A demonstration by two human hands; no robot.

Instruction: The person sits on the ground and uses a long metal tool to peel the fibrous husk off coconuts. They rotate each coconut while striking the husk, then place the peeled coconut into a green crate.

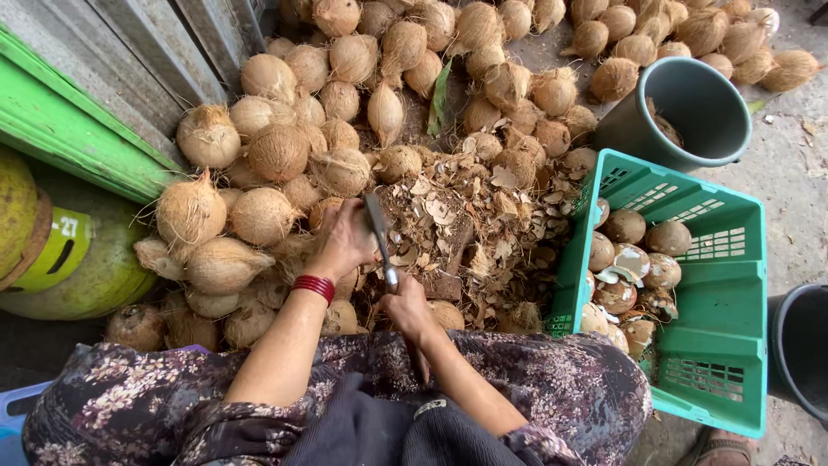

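My left hand point(343, 242), with red bangles at the wrist, presses down on a brown fibrous coconut point(321, 210) that is mostly hidden under the palm. My right hand point(407, 308) is closed on the handle of a metal chopping knife point(378, 226). Its blade points up and away, right beside the left hand's fingers. Both hands are over a dark wooden block point(444, 250) littered with shell chips and husk scraps.
A large pile of husked coconuts point(276, 151) spreads ahead and to the left. To the right, a green plastic crate point(724, 285) holds several shaved coconuts point(625, 226). Behind it stands a grey bucket point(699, 103). A black bucket point(802, 345) is at far right, a green gas cylinder point(86, 267) at left.
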